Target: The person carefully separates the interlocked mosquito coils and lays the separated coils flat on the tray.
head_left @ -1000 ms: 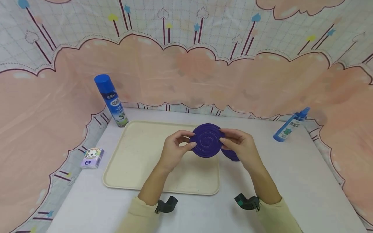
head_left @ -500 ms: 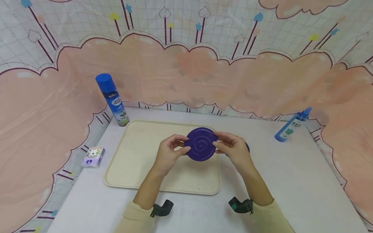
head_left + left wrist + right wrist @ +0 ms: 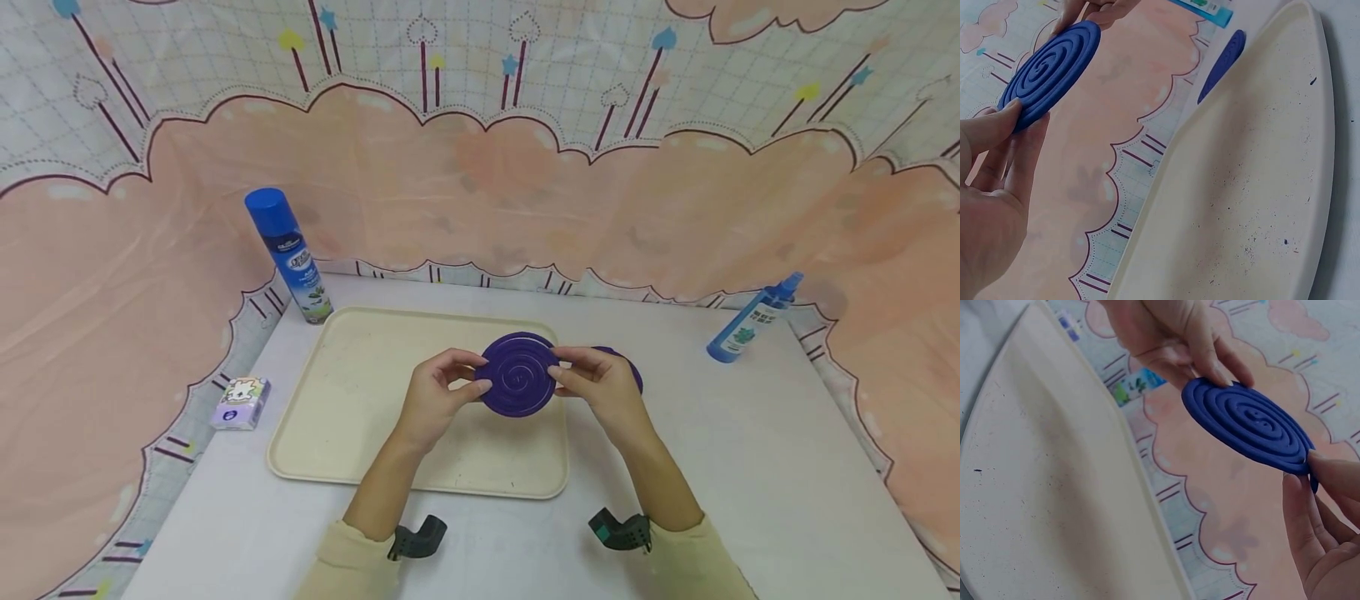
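Note:
A dark purple-blue mosquito coil (image 3: 518, 377) is held up over the right part of a cream tray (image 3: 352, 392). My left hand (image 3: 433, 402) pinches its left edge between thumb and fingers. The opposite edge is pinched by my right hand (image 3: 606, 398). In the left wrist view the coil (image 3: 1050, 75) appears tilted, its spiral grooves plain to see. The right wrist view shows the coil (image 3: 1250, 425) with thumbs and fingers on both rims. A second coil (image 3: 1222, 65) lies beside the tray, mostly hidden behind my right hand in the head view.
Behind the tray's left corner stands a blue spray can (image 3: 288, 257). A small purple packet (image 3: 241, 403) lies left of the tray. At the back right is a blue spray bottle (image 3: 753, 318). Dark specks dot the tray. Patterned cloth hangs behind the white table (image 3: 750, 467).
Both hands have moved slightly left and down with the coil, then stayed nearly still over the last half second. The second coil is now more covered by my right hand.

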A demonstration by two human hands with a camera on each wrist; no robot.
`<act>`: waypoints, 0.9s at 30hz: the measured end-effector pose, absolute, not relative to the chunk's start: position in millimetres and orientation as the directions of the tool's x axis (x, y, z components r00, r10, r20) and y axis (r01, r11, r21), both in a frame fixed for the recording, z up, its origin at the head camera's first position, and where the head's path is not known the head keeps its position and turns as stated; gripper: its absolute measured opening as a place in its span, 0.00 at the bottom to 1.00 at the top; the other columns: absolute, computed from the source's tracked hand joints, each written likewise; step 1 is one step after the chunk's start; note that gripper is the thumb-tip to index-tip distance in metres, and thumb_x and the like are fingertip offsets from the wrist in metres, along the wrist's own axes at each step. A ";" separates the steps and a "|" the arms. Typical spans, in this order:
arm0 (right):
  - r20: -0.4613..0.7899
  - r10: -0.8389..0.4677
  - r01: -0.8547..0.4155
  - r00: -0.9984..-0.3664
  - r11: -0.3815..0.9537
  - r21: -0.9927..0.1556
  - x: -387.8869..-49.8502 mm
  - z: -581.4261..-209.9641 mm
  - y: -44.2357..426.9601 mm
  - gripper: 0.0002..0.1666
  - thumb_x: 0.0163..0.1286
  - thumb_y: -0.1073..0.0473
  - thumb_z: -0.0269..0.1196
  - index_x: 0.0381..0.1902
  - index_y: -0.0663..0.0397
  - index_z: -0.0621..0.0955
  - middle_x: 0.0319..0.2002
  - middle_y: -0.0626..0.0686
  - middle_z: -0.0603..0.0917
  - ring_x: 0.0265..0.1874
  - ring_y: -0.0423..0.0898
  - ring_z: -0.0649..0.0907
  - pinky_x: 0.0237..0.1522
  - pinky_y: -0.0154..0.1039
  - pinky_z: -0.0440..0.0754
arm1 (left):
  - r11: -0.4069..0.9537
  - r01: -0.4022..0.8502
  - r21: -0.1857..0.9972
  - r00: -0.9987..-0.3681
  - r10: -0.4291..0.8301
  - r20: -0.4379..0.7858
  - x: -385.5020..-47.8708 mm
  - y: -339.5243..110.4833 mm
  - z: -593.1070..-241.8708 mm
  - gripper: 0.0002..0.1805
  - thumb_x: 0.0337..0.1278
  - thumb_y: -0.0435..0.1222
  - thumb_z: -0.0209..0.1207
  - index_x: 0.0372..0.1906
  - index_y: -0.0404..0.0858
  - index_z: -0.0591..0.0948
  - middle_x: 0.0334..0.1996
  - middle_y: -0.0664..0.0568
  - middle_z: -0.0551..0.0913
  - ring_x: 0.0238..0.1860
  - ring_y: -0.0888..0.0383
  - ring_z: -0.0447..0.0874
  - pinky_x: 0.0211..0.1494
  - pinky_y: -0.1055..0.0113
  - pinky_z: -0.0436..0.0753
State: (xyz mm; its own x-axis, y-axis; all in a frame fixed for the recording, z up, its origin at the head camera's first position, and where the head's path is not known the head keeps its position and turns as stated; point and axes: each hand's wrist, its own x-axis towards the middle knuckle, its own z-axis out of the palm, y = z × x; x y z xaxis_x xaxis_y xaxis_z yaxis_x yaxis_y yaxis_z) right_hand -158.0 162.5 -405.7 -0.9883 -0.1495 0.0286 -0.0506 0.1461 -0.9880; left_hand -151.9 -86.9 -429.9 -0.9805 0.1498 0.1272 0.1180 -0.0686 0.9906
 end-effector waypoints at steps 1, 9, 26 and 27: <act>0.028 -0.149 -0.050 -0.988 0.145 -0.988 -158.0 -406.0 162.6 0.20 0.69 0.63 0.68 0.57 0.66 0.82 0.35 0.46 0.85 0.30 0.36 0.85 0.41 0.34 0.91 | -0.069 0.117 0.991 -0.980 0.151 0.127 -151.6 -86.8 -429.5 0.16 0.57 0.21 0.67 0.51 0.26 0.81 0.50 0.36 0.80 0.45 0.61 0.82 0.44 0.69 0.91; 0.032 -0.126 -0.051 -0.991 0.145 -0.988 -159.0 -408.9 161.4 0.20 0.67 0.65 0.69 0.55 0.70 0.82 0.29 0.44 0.84 0.28 0.36 0.86 0.39 0.36 0.91 | -0.074 0.126 0.989 -0.978 0.160 0.137 -150.5 -86.5 -428.6 0.16 0.57 0.21 0.66 0.51 0.25 0.81 0.50 0.32 0.80 0.43 0.63 0.82 0.43 0.68 0.91; 0.163 -0.048 -0.170 -0.985 0.310 -0.935 -155.3 -413.2 161.3 0.15 0.65 0.62 0.72 0.49 0.60 0.87 0.48 0.58 0.86 0.38 0.36 0.86 0.42 0.28 0.88 | -0.101 0.110 0.989 -0.979 0.163 0.126 -150.8 -85.1 -430.4 0.17 0.56 0.21 0.66 0.52 0.24 0.81 0.49 0.37 0.81 0.42 0.64 0.83 0.42 0.68 0.91; 0.181 -0.038 -0.183 -0.983 0.336 -0.924 -154.7 -413.3 161.2 0.15 0.64 0.61 0.73 0.48 0.59 0.88 0.50 0.57 0.85 0.40 0.36 0.85 0.43 0.27 0.87 | -0.105 0.108 0.989 -0.979 0.164 0.125 -150.7 -85.1 -430.2 0.17 0.56 0.21 0.66 0.52 0.24 0.81 0.49 0.35 0.81 0.42 0.64 0.83 0.42 0.68 0.91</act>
